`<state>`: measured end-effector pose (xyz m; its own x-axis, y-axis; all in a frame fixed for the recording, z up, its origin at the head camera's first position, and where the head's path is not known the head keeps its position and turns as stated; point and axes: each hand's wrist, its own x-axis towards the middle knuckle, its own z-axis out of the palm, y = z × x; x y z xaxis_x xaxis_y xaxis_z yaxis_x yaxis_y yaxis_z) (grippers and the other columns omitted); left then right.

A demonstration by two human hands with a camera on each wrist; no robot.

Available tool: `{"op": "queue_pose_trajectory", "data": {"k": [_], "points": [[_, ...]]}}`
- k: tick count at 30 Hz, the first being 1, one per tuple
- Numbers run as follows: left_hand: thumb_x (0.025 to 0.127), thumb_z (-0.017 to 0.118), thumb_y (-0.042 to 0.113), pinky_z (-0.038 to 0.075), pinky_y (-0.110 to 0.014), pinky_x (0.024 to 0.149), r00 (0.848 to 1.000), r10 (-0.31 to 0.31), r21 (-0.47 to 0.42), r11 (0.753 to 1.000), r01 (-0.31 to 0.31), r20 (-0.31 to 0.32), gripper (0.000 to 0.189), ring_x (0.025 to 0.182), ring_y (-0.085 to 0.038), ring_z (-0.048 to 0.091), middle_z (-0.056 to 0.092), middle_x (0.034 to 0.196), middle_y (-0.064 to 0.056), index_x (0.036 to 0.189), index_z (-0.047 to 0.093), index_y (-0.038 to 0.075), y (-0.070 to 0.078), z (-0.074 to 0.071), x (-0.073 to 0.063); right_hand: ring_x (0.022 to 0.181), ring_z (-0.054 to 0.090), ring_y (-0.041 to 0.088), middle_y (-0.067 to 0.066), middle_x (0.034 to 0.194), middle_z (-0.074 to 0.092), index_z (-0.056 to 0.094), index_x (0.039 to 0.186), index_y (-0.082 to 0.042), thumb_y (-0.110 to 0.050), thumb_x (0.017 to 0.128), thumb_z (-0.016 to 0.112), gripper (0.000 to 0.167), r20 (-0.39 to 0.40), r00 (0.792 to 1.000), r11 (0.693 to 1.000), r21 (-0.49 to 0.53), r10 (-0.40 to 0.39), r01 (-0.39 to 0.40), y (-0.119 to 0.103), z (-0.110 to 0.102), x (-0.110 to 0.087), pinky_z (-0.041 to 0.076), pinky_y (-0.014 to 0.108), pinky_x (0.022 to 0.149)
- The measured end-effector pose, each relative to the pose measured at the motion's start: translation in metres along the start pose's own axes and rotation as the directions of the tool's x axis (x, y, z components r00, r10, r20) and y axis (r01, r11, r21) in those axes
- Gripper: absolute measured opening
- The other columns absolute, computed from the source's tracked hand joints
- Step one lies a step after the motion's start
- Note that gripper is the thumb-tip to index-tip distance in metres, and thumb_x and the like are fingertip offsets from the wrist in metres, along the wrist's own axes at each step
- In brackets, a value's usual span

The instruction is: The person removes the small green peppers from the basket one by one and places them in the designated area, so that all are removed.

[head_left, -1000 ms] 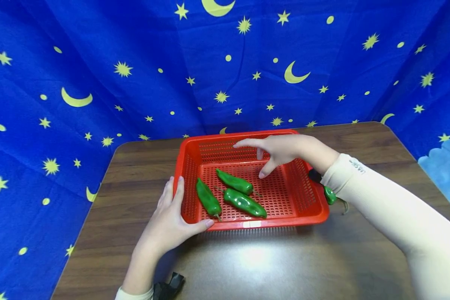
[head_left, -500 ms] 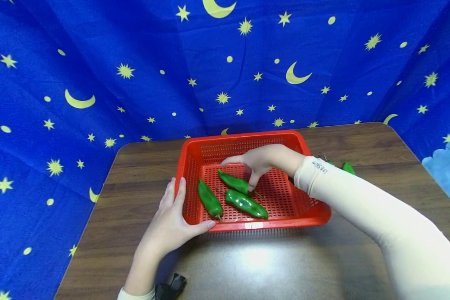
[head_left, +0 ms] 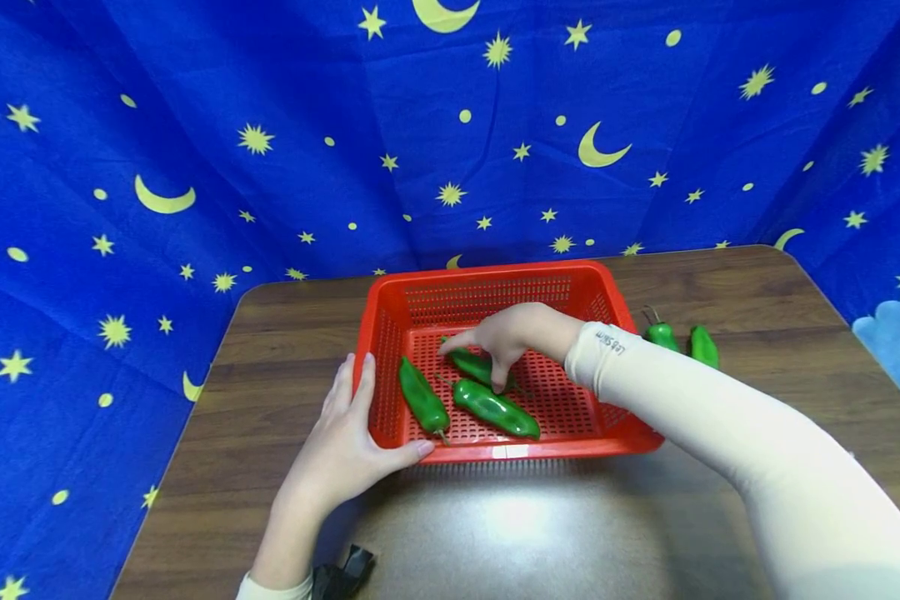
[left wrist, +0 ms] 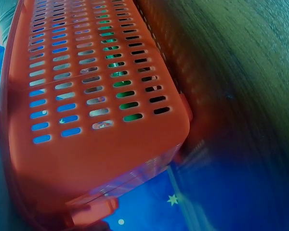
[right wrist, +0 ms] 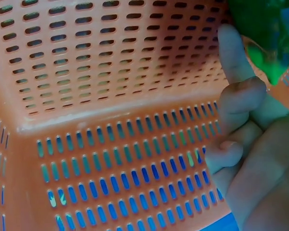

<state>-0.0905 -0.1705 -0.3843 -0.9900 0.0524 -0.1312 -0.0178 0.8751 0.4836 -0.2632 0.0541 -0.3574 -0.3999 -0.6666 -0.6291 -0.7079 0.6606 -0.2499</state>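
Observation:
In the head view, a red perforated plastic basket (head_left: 495,451) holds three long green peppers. My left hand (head_left: 337,450) holds its near left corner, fingers along the left side and thumb on the front rim. Inside the basket, my right hand (head_left: 513,329) is over the rear green pepper (head_left: 468,364), pinching it between thumb and fingers. The right wrist view shows the index finger extended beside a green pepper (right wrist: 267,33) and the other fingers curled. A second pepper (head_left: 495,408) lies just in front, a third (head_left: 423,400) along the left wall.
Two more green peppers, one nearer (head_left: 662,335) and one farther right (head_left: 704,347), lie on the wooden table (head_left: 270,375) right of the basket. A blue star-and-moon cloth (head_left: 307,150) hangs behind. A black strap (head_left: 342,573) sits at the left wrist.
My right hand has moved left and down into the basket onto the rear pepper, with its fingers closing in. The peppers on the right have come into view. My left hand stays on the basket.

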Motion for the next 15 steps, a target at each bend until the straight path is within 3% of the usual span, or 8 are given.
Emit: {"op": "queue_pose_trajectory", "data": {"k": [8,15], "points": [[0.066,0.069,0.082,0.033,-0.070,0.108,1.000,0.001,0.002,1.000,-0.001,-0.007,0.130,0.154,-0.041,0.007,-0.005,0.168,-0.009,0.161,0.002,0.023,0.0015,-0.0003,-0.0005,0.112,0.054,0.017,0.002,0.135,0.056,0.022,0.155,-0.043,-0.019,0.076,0.086,0.105,0.018,0.998,0.997,0.031,0.068,-0.069,0.0006,0.0064,0.0040,0.046,0.040,0.104],[0.067,0.069,0.081,0.034,-0.070,0.107,1.000,0.009,-0.008,1.000,-0.009,-0.006,0.130,0.153,-0.042,0.008,-0.004,0.168,-0.010,0.161,0.003,0.021,0.0009,-0.0015,-0.0008,0.113,0.055,0.019,0.006,0.130,0.056,0.023,0.155,-0.039,-0.019,0.076,0.085,0.102,-0.029,0.999,0.994,0.097,0.043,-0.040,0.0055,0.0083,0.0029,0.045,0.041,0.105]]}}
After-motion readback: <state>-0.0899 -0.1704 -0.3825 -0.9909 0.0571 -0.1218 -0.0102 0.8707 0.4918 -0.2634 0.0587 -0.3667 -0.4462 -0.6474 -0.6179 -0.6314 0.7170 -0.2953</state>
